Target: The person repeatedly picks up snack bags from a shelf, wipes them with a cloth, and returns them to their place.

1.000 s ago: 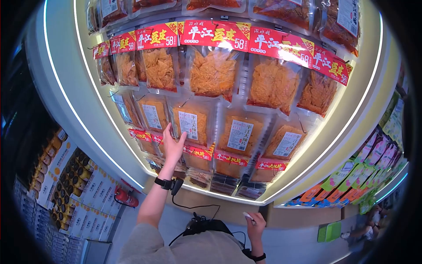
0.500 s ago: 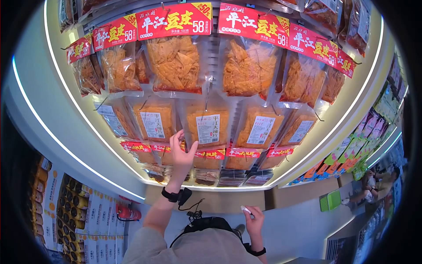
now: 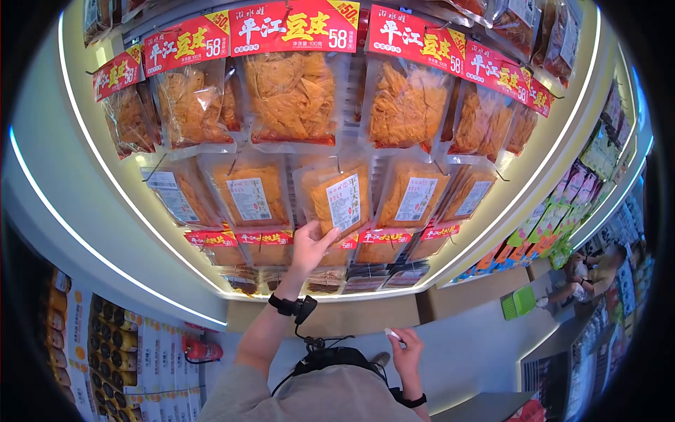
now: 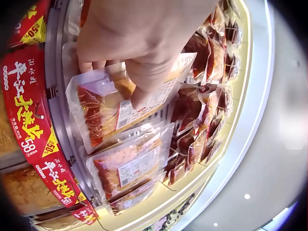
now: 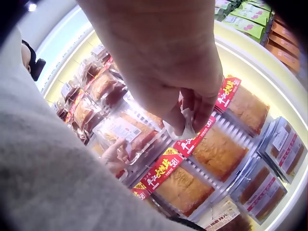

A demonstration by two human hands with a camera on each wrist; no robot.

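The left hand (image 3: 311,247) pinches the lower left corner of a clear packet (image 3: 342,200) with orange food and a white label, which hangs tilted from its hook. In the left wrist view the thumb of the left hand (image 4: 132,48) lies over the front of that packet (image 4: 98,113), its other fingers partly behind it. Low and to the right, the right hand (image 3: 408,355) holds a small white piece (image 3: 392,335) between its fingertips. The right wrist view shows the right hand (image 5: 180,91) with this crumpled white piece (image 5: 182,129), apart from the shelf packets.
Larger packets (image 3: 292,98) under red price strips (image 3: 292,28) hang above. Similar packets (image 3: 415,193) hang on both sides. A red extinguisher (image 3: 202,349) and stacked jars stand at the left; a green basket (image 3: 518,302) and a person (image 3: 598,274) are at the right.
The left hand has moved up and right from the lower packets and now grips the middle packet, which has tilted. The shelf appears larger in view. The right hand still holds the white piece.
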